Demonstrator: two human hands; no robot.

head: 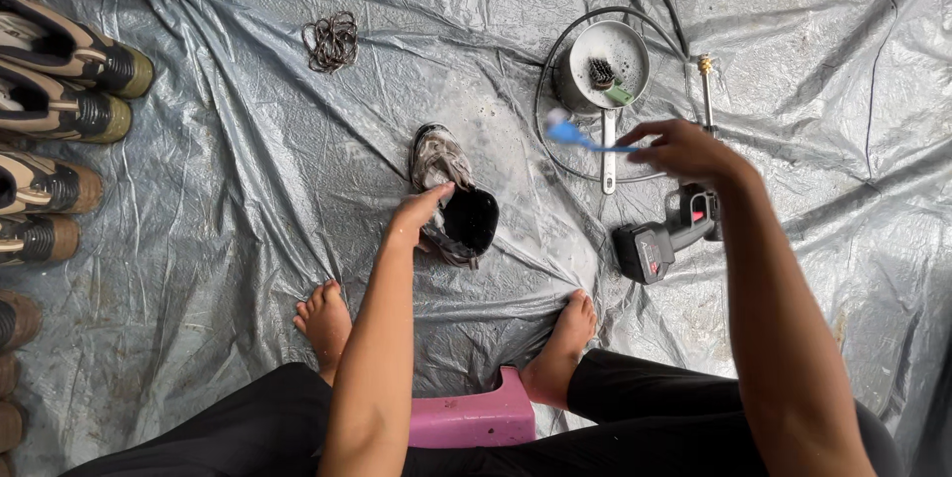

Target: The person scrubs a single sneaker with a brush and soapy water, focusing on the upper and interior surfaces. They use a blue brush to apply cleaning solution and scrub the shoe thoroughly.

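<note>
Steadying the wet shoe on the grey plastic sheet, your left hand grips its collar at the opening. Your right hand pinches a blue toothbrush near the pan. The shoe is likely light, soft and slippery with suds; you hold best at the collar or heel.

The shoe lies on the tarp ahead of my feet; the pan with a brush in it sits right, the boots left.
</note>
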